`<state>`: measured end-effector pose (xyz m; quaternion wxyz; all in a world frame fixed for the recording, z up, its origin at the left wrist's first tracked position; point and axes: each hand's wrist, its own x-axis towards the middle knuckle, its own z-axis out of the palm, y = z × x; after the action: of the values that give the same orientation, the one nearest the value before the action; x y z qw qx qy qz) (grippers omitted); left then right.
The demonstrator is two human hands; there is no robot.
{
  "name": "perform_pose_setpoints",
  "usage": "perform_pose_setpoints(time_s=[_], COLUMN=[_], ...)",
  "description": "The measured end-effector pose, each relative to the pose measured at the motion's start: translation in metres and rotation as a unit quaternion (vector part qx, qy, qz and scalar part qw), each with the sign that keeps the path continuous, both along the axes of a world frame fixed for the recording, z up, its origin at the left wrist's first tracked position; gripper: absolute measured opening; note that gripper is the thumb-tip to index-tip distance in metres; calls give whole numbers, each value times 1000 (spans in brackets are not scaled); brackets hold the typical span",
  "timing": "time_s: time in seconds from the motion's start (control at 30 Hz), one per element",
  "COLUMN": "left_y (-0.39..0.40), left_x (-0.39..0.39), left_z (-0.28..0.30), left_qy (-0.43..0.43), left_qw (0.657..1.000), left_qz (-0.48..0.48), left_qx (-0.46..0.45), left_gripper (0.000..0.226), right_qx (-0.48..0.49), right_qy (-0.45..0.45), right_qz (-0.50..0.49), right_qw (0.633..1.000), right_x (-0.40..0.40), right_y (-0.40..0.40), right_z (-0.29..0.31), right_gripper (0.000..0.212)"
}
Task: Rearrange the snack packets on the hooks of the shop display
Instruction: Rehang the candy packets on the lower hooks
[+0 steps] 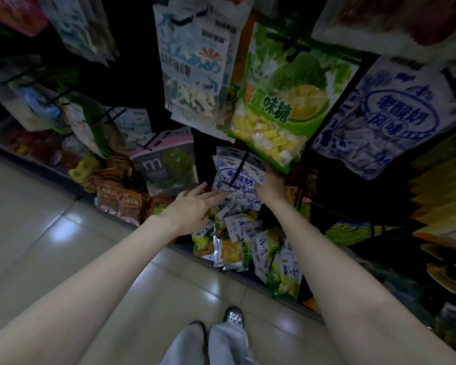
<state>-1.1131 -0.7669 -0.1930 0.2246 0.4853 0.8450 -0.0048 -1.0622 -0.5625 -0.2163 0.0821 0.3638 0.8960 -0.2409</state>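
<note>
**Blue-and-white packets at risk of sliding off a low hook**

Blue-and-white yoghurt-candy packets [236, 177] hung in a small stack on a black hook [238, 168] low in the display, and both hands had reached down to them. The right hand [270, 189] was at the stack's right edge, its fingers hidden behind the packets, so I could not tell whether they gripped the stack or only steadied it. The left hand [192, 206] lay spread and flat, its fingers [211, 194] wide and holding nothing, the tips touching or just short of the stack's lower left corner.

The likeliest slip, as I judged it, was the stack coming off the hook's tip all at once: several packets shared one hook, and a pull from the right with only an open palm on the left could let the front ones slide free and drop. Directly below the fingers a heap of loose green-and-yellow packets [248, 246] already lay on the bottom shelf, so anything dropped would mix in there. A second risk was the big green durian-candy packet [279, 101] hanging just above the right fingers; lifting the stack upward could knock it. The dim light and the blur also made the punched hole hard to find.

The stack sat between the two hands, nearer the right fingers, against the left fingertips.
</note>
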Motion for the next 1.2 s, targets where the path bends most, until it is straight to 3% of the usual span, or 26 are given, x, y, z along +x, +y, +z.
perform_pose_setpoints(time_s=[0.07, 0.17, 0.27, 0.33, 0.47, 0.7, 0.83, 0.97, 1.07, 1.2], left_y=[-4, -5, -7, -9, -9, 34, 70, 103, 123, 150], left_x=[0, 2, 6, 8, 8, 28, 51, 69, 77, 84], left_z=[-4, -4, -6, -5, 8, 58, 104, 146, 167, 184], left_qy=[-5, 11, -1, -8, -31, -45, -101, -161, -111, -37], left_qw=[999, 993, 986, 981, 962, 945, 909, 870, 874, 881], left_qz=[34, 70, 87, 90, 86, 13, -25, -17, -46, -89], left_qx=[26, 92, 144, 174, 256, 324, 403, 466, 472, 464], left_gripper=[69, 64, 63, 63, 59, 52, 40, 22, 21, 23], right_qx=[16, 19, 5, -24, -57, -163, -70, 129, 244, 296], right_qy=[-6, 58, 76, 80, 83, 149, 225, 359, 394, 407], right_qz=[-21, -40, -1, 5, 27, 83, 32, -31, -9, 6], right_qw=[1000, 997, 997, 996, 995, 972, 971, 924, 886, 864], right_x=[-2, 3, 21, 35, 71, 146, 187, 207, 217, 229], right_y=[-1, -14, -36, -45, -43, -12, 9, 32, 42, 56], right_z=[-12, -22, -19, -12, 36, 162, 207, 210, 208, 194], right_gripper=[47, 25, 37, 26, 25, 11, 12, 22, 33, 45])
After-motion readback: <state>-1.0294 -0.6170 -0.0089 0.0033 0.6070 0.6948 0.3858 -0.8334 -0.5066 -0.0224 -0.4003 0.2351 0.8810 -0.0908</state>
